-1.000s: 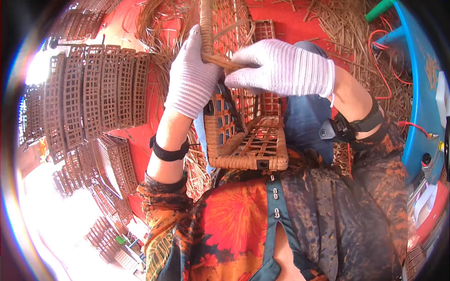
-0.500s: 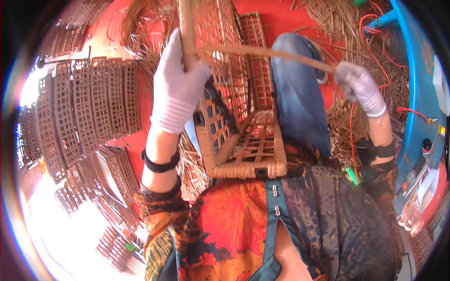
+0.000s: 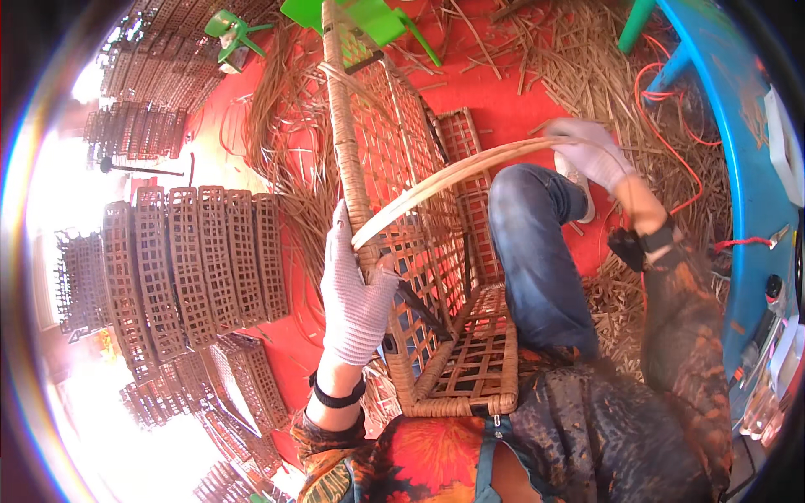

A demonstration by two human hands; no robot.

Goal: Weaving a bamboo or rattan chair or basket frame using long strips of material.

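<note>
An open-weave rattan basket frame (image 3: 475, 377) rests against my body, its long wrapped rim (image 3: 339, 109) reaching away from me. My left hand (image 3: 354, 306), in a pale knitted glove, is closed around this rim, thumb on the inner side. From the rim by my left fingers, a pale flat rattan strip (image 3: 453, 180) bows up and over to the right. Its other end goes to my gloved right hand (image 3: 591, 155), closed on it and slightly smeared by motion. The right fingertips are partly hidden.
Stacked woven panels (image 3: 189, 268) stand on the left. Loose strips (image 3: 289, 126) and scattered offcuts (image 3: 579, 59) lie on the red floor. A blue table (image 3: 713, 109) edges the right side, near an orange cord (image 3: 683, 159). Green stools (image 3: 369, 21) stand at the back.
The view has shifted, so the basket frame sits lower in the picture. My right hand has moved farther forward relative to it. The strip, nearly straight before, now arches.
</note>
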